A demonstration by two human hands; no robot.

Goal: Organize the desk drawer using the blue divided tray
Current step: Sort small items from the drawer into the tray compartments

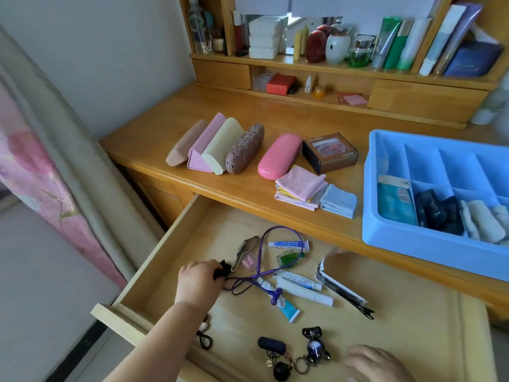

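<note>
The blue divided tray sits well beyond the relaxed, spread right hand; the left hand pinches a small black object.

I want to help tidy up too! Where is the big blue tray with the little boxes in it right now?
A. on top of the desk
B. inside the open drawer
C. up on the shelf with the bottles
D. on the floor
A: the blue tray sits on the desk at the right, above and behind the open drawer, with a few things already in its near compartments.
</note>
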